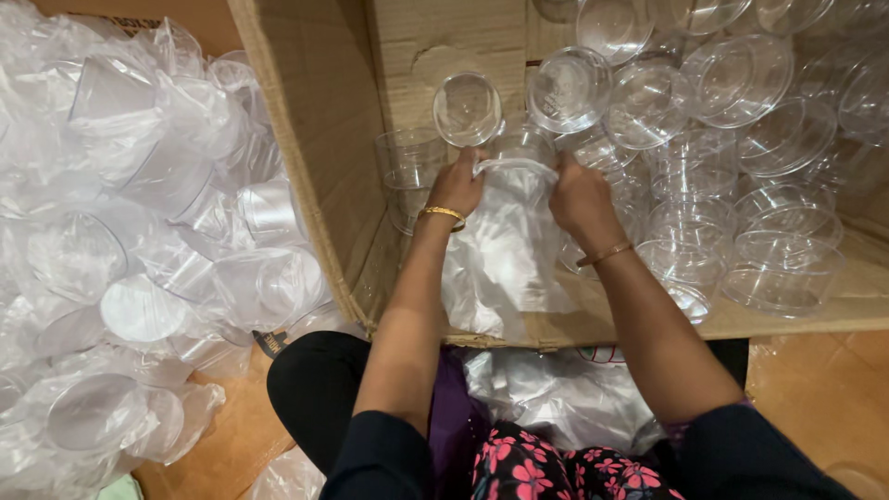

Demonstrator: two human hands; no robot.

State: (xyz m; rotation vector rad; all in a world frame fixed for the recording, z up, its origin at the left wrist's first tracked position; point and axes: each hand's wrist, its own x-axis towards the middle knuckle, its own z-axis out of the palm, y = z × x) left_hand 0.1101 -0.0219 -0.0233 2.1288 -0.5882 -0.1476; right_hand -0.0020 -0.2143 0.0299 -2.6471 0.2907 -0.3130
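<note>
Both hands reach into a large cardboard box (pixel 319 139) lying open on its side. The left hand (pixel 456 185) and the right hand (pixel 576 196) each pinch the rim of a clear plastic bag (pixel 505 250), fingers closed on its mouth at either side, holding it open between them — the bag hangs down from their grip and drapes over the box's lower flap towards the person's lap. Just above the bag's mouth a clear plastic cup (pixel 468 109) lies with its round opening facing the camera. To the right, more loose clear cups (pixel 741 79) fill the box — some stacked, some on their sides. To the left of the box lies a heap of bagged cups (pixel 130 231) on the floor.
</note>
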